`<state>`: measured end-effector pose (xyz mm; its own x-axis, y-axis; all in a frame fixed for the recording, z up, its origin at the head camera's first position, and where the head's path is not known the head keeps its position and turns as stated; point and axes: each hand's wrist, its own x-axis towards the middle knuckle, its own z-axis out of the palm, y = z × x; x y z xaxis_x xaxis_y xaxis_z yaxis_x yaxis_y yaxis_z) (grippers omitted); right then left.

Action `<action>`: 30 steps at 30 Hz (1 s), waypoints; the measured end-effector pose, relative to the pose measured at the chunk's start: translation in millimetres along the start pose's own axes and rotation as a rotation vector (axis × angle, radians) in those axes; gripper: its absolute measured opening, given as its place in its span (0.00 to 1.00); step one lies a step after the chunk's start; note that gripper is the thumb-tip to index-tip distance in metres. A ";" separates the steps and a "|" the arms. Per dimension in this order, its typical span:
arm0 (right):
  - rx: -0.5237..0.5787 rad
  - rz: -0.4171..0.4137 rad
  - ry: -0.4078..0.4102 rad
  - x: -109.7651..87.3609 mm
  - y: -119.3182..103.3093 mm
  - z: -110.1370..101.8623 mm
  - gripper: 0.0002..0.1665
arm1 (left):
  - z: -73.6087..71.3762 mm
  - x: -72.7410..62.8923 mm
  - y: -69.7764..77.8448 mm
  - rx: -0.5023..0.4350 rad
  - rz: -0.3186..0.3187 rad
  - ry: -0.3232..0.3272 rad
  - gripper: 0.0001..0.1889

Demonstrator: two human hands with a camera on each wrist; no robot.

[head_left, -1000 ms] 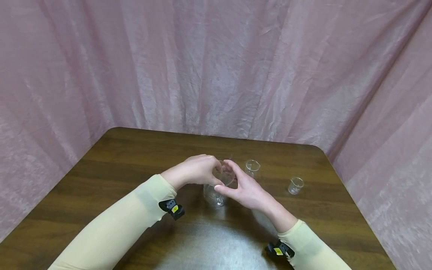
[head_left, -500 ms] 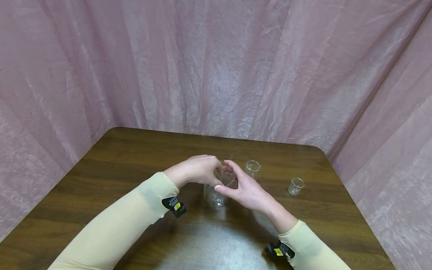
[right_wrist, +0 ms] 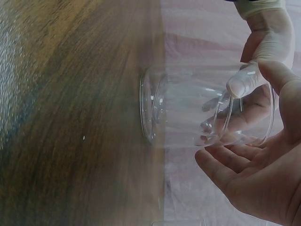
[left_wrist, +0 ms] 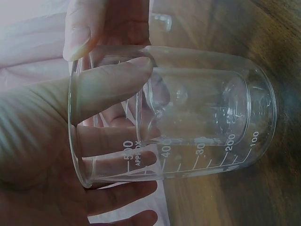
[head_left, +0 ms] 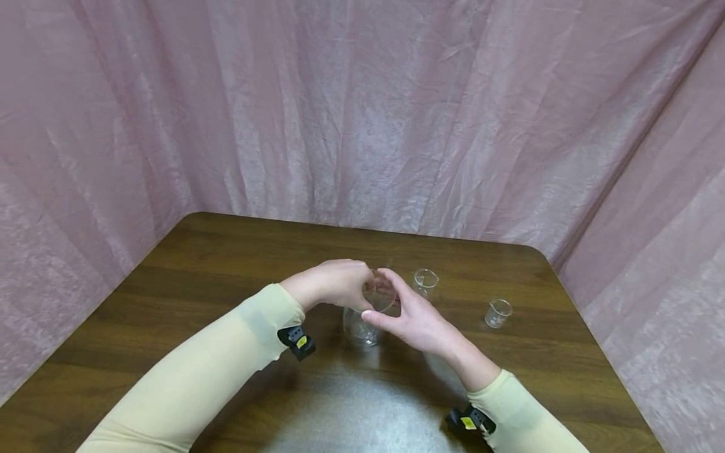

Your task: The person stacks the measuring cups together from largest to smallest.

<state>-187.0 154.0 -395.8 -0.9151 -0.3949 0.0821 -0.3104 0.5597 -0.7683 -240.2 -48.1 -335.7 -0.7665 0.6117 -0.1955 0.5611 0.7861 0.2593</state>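
Note:
A large clear glass beaker with white graduations up to 500 stands upright at the middle of the table. Nested in it is a smaller beaker, its base showing just above the larger one's floor in both wrist views. My left hand reaches over the large rim from the left; its thumb and some fingertips go inside and pinch the smaller beaker near its rim. My right hand holds the large beaker near the top, thumb on the near side and fingers round the right side.
A small beaker stands just behind my right hand. Another small beaker is farther right on the brown wooden table. Faint glass shows beyond my fingers. Pink curtains hang behind the table and at both sides.
My left forearm and wrist have shifted slightly up and to the right. Both hands keep their places at the beakers.

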 end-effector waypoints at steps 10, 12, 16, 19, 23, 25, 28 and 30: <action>-0.006 0.010 0.002 0.0 -1.2 -0.3 0.53 | -0.9 2.6 1.2 0.027 -0.002 -0.019 0.20; -0.007 0.009 0.004 -0.1 -1.1 -0.3 0.54 | -0.9 3.0 1.6 0.037 0.004 -0.020 0.20; -0.006 0.011 0.004 -0.3 -0.1 0.0 0.55 | -1.1 3.3 2.3 0.046 0.010 -0.021 0.18; -0.004 0.014 0.003 -0.3 0.6 0.2 0.55 | -1.5 2.7 2.7 0.045 0.018 -0.021 0.18; 0.001 0.016 0.001 -0.7 0.9 0.5 0.54 | -1.7 1.8 2.8 0.046 0.028 -0.025 0.17; 0.001 0.016 0.000 -0.8 0.7 0.5 0.54 | -1.9 1.4 2.8 0.043 0.027 -0.028 0.17; 0.002 0.018 0.002 -0.8 0.6 0.3 0.54 | -2.5 1.2 2.9 0.037 0.023 -0.029 0.16; 0.004 0.018 0.002 -0.7 0.4 0.1 0.54 | -3.0 0.8 2.9 0.033 0.022 -0.029 0.16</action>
<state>-186.6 154.5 -396.3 -0.9211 -0.3830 0.0691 -0.2925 0.5642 -0.7721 -240.1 -45.6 -332.2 -0.7449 0.6307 -0.2178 0.5881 0.7747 0.2322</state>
